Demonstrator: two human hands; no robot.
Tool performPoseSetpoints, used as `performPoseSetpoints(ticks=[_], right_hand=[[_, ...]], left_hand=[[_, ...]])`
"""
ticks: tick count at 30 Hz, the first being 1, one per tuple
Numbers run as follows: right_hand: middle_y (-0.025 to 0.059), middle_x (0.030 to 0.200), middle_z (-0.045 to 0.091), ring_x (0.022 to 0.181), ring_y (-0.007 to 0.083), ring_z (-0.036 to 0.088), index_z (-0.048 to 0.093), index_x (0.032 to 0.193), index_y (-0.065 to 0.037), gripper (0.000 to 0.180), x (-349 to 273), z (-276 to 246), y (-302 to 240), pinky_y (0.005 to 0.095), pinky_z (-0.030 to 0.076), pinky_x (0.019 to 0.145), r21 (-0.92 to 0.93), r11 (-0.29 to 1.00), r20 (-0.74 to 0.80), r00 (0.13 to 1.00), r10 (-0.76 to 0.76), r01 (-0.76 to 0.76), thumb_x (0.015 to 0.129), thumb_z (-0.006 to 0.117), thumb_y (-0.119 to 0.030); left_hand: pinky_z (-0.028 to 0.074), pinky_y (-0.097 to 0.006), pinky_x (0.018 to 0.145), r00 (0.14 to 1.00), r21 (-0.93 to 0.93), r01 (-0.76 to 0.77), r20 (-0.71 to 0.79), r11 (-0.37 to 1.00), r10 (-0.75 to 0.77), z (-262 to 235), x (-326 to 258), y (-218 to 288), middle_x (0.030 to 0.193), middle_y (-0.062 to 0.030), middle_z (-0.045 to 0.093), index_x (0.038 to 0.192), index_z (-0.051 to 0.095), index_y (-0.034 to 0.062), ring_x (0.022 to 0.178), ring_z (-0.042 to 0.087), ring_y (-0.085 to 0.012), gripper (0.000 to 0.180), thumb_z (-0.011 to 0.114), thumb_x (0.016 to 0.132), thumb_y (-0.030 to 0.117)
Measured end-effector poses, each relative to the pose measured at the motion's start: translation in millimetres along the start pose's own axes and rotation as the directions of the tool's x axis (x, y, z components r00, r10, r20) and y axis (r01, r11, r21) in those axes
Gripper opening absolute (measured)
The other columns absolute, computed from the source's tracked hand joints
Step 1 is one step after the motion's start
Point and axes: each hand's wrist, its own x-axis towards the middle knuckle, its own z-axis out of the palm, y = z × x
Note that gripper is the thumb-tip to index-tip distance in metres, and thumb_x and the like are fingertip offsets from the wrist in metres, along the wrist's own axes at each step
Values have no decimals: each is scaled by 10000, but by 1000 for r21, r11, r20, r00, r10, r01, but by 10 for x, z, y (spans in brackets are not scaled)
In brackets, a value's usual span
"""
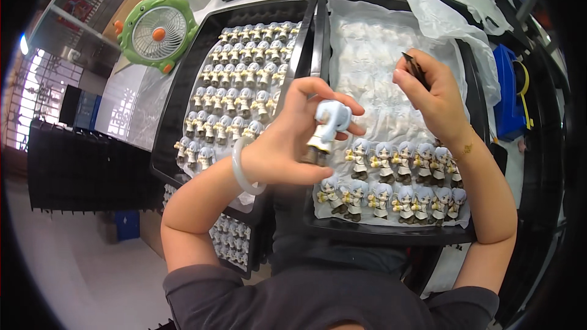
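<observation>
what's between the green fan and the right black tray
In the head view, the left black tray, holding rows of small figurines, lies between them.

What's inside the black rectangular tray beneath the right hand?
In the tray, two rows of small pale-haired figurines lie nearest the person, on a crumpled white sheet. Anything under the sheet is covered; the right forearm hides part of the right side.

Dark short-sleeved shirt (318, 299), pale left-wrist bangle (237, 168)
</observation>
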Motion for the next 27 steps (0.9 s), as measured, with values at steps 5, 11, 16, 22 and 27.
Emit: performPoseSetpoints(ticks=[5,11,16,22,27], right_hand=[[-56,570,350,539,34,288,472,699,-30,187,-26,-14,17,204,247,484,-14,1000,17,1000,26,-26,799,546,-170],[-58,570,351,536,30,288,478,709,-32,180,-29,8,52,201,237,483,2,1000,28,999,22,-22,811,536,-168],[-67,574,351,533,23,285,478,721,-34,170,-29,2,45,190,230,481,21,1000,35,999,21,-22,826,522,-161],[-67,582,384,489,3,297,498,760,-33,124,-7,-9,30,167,228,441,23,1000,10,1000,12,-13,825,508,-138],[-63,586,388,473,2,289,501,767,-38,112,-17,-40,81,166,212,421,79,997,27,1000,14,-16,827,498,-133]], left_hand=[[385,-308,739,978,854,21,-125,520,165,154,-20,63,932,-95,461,1044,415,69,836,470,-214,612,726,517,101],[318,-306,665,981,980,78,-108,185,162,177,-25,177,812,-44,472,1001,535,71,722,442,-205,589,716,495,311],[286,-285,628,981,989,74,-96,130,171,163,-41,131,732,-25,524,927,576,76,670,446,-175,591,720,477,431],[317,-286,636,974,975,42,-89,218,210,42,-79,179,751,-45,559,875,583,79,643,478,-177,563,731,489,461],[377,-273,795,961,839,242,-278,488,2,-550,-300,879,903,-53,536,1099,477,57,876,490,-126,568,683,591,203]])
